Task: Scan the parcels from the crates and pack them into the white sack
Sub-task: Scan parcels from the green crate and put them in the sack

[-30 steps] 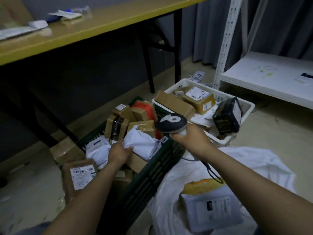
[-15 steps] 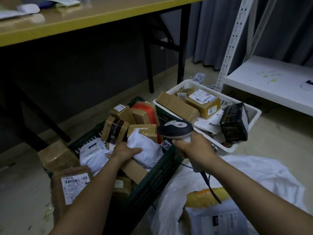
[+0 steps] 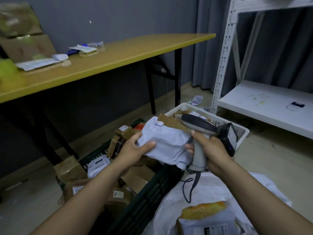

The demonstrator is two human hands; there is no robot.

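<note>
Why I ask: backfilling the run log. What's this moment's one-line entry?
left hand: holds white parcel above dark crate | right hand: grips scanner beside parcel | white sack: yellow parcel inside

Two crates: a green crate (image 3: pixel 149 197) and a white crate (image 3: pixel 243 133). One scanner (image 3: pixel 199 128). One sack (image 3: pixel 211 187), two parcels (image 3: pixel 203 210) showing inside. One soft parcel (image 3: pixel 167 141) held up, a second soft parcel (image 3: pixel 98 165) in the green crate. At least five boxes (image 3: pixel 69 168). One table (image 3: pixel 101 61), one rack (image 3: pixel 264 99).

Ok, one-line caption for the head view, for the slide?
Left hand holds a white parcel beside the scanner in the right hand.
</note>
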